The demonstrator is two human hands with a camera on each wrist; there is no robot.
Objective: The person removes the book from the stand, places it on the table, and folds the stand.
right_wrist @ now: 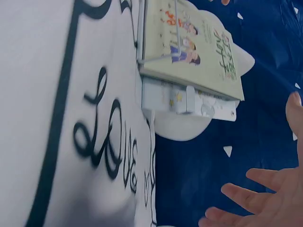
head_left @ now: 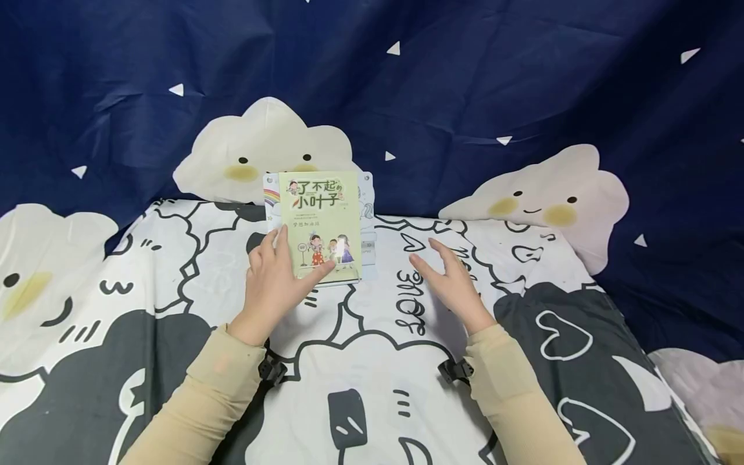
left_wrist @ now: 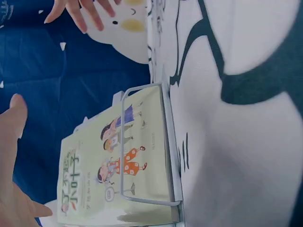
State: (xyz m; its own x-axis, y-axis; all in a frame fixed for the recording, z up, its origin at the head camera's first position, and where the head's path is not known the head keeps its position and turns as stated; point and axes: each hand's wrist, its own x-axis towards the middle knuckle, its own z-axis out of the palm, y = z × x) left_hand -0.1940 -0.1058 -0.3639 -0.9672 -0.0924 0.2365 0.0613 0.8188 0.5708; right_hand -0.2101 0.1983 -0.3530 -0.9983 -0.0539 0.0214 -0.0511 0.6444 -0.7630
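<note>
Because neither my left hand (head_left: 270, 284) nor right hand (head_left: 456, 290), fingers apart, grips anything, the pale-green, rectangular paper book (head_left: 320, 223) depends on its pale-blue, wire-fronted stand (right_wrist: 161, 94), left of centre; a thumb's knock could topple both.

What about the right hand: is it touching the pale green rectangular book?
No: the right wrist view shows the right hand apart, with dark-blue cloth visible between it and the book.

We list: left hand (head_left: 272, 279) and right hand (head_left: 455, 287), bare; left sleeve (head_left: 194, 397) and right sleeve (head_left: 517, 394), long, beige; left wrist device (head_left: 272, 369) and right wrist device (head_left: 455, 371), small, black, angular.
</note>
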